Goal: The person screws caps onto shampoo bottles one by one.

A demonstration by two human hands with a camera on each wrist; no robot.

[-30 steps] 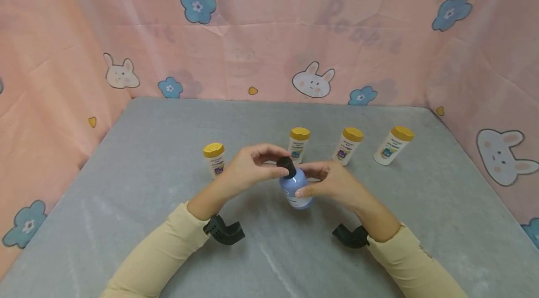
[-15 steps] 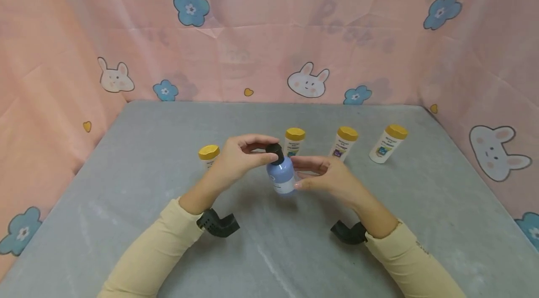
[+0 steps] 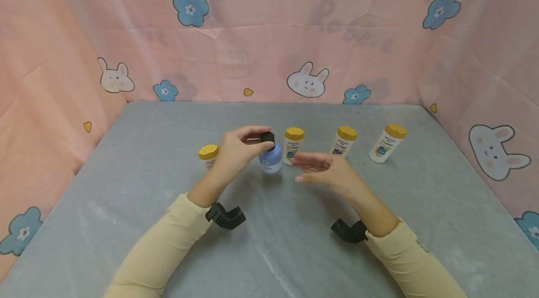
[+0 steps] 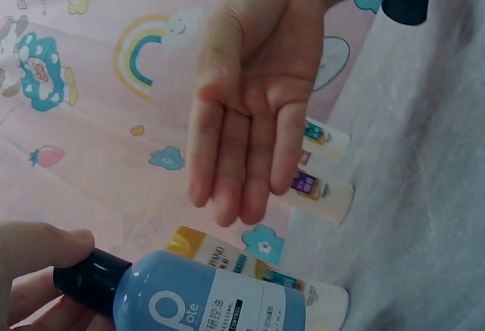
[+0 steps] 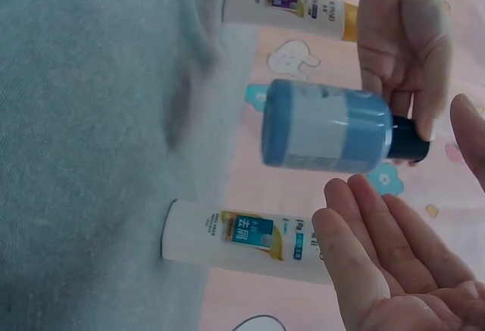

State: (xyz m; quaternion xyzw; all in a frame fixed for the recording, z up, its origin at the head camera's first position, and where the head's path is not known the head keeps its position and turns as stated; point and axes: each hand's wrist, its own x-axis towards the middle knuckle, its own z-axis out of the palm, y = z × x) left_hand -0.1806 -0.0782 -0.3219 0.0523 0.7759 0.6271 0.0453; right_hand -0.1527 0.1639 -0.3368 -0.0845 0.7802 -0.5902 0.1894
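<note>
My left hand [image 3: 234,152] pinches the black cap [image 3: 267,137] of a blue bottle [image 3: 271,161] between thumb and fingers. The bottle is upright above the table, a shadow beneath it; a white label [image 4: 254,304] wraps its lower half. My right hand [image 3: 327,171] is apart from it on the right, fingers extended, palm turned toward the bottle, holding nothing. Just behind stands a white bottle with a gold cap [image 3: 294,147]. Another such bottle [image 3: 208,155] is partly hidden behind my left hand, and a third white bottle [image 3: 345,141] is partly covered by my right.
Farther right on the grey table [image 3: 105,204] stands one more gold-capped white bottle [image 3: 386,144]. A pink printed cloth [image 3: 236,45] hangs along the back and sides. Dark curved mounts [image 3: 226,216] sit at both wrists.
The blue bottle has moved left and farther back with my left hand on its cap. My right hand, earlier around the bottle's body, has let go and stays to the right.
</note>
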